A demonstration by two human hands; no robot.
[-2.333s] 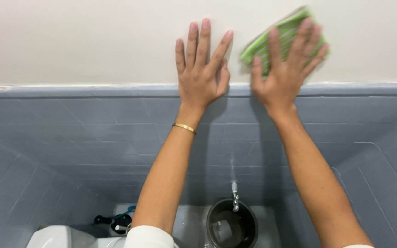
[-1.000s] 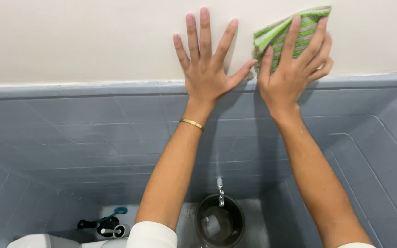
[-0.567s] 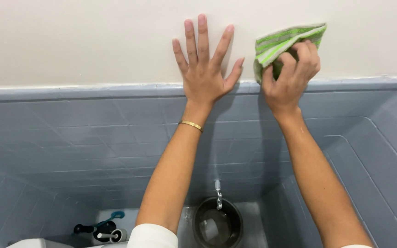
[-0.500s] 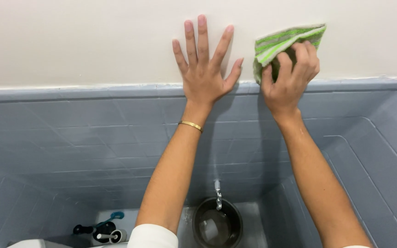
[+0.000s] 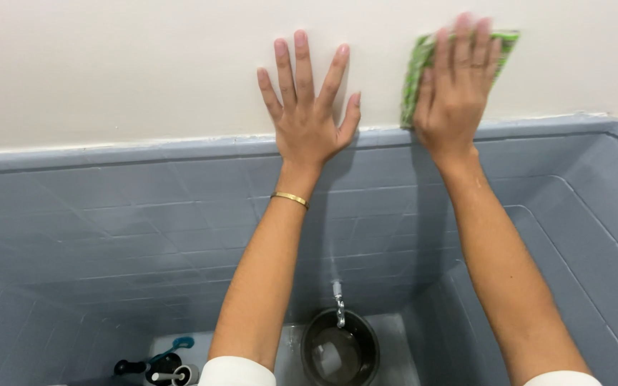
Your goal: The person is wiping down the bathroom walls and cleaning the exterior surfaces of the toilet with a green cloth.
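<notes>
Head view takes in a broad off-white wall (image 5: 109,64) across the top. Beneath it, blue-grey tiles (image 5: 109,214) run down and turn a corner at the right. A thin painted ledge (image 5: 144,150) marks the line between the two.

Both bare arms reach up from white sleeves at the bottom edge. The left hand (image 5: 309,121) lies flat on the white wall just above the ledge, fingers spread wide. Its grip is fully open and holds nothing, so it looks like a brace. The right hand (image 5: 455,89) is just beside it and a little higher, also flat with fingers extended. It presses a green striped cloth (image 5: 415,71) against the wall. The cloth is pinned under palm and fingers rather than clutched, and its edges show at the left of the hand and above the fingertips.

Far below, between the arms, a dark round bucket (image 5: 312,343) stands on the floor under a small metal tap (image 5: 337,304). Some dark brush-like items with a teal handle (image 5: 155,361) lie at the lower left. A thin gold bracelet (image 5: 291,199) circles the left wrist, and a ring (image 5: 475,66) shows on the right hand.

Judging from this, the step in hand is wiping the painted wall just above the tiles. A further stroke would call for steady, even pressure through the flat right palm so the cloth does not slide out. The left hand would need to stay planted for support.
</notes>
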